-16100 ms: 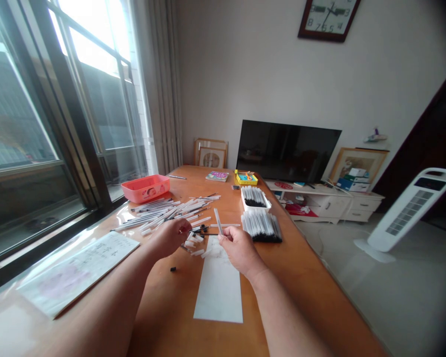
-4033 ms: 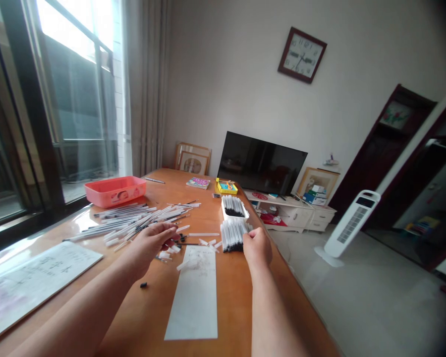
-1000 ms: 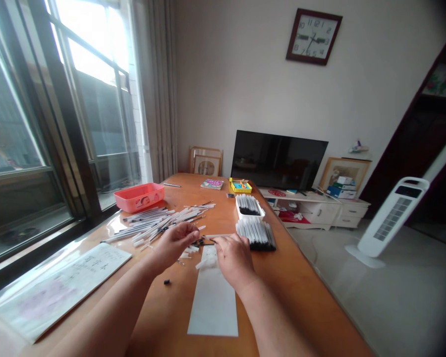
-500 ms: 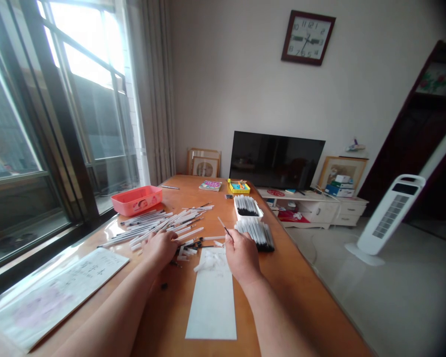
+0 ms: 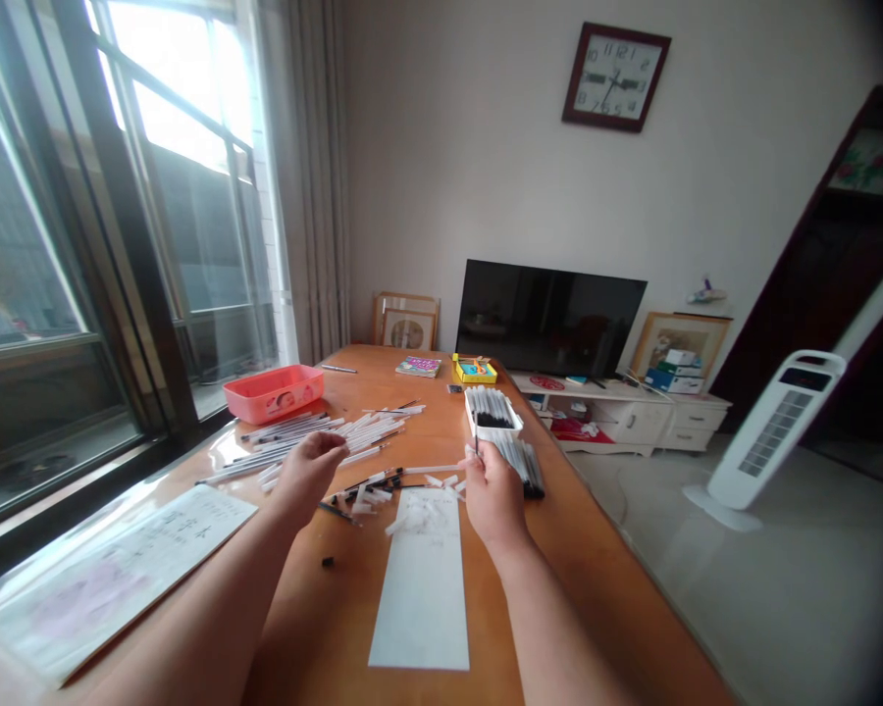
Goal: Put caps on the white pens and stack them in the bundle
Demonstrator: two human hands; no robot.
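Note:
My right hand [image 5: 494, 490] is closed round a thin pen refill [image 5: 476, 431], which points up between thumb and forefinger. It is in front of a bundle of pens with clear barrels and black ends [image 5: 519, 461]. My left hand [image 5: 310, 473] has its thumb and fingers pressed together, just above the near edge of a heap of pale pen barrels and refills [image 5: 368, 431]; anything in it is hidden. Between the hands lie short white and black pen parts [image 5: 372, 490]. A long white paper strip [image 5: 419, 598] carries crumpled clear scraps.
A white tray of pens [image 5: 516, 428] stands beyond the right hand. On the left are a pink plastic box [image 5: 276, 394] and a writing booklet [image 5: 139, 579]. A yellow box [image 5: 477, 373] and a small book [image 5: 418, 367] lie at the table's far end. A black cap [image 5: 328, 562] lies nearby.
My left hand has lifted off the heap and drawn back slightly left. My right hand has shifted right, and the refill in it has turned more upright.

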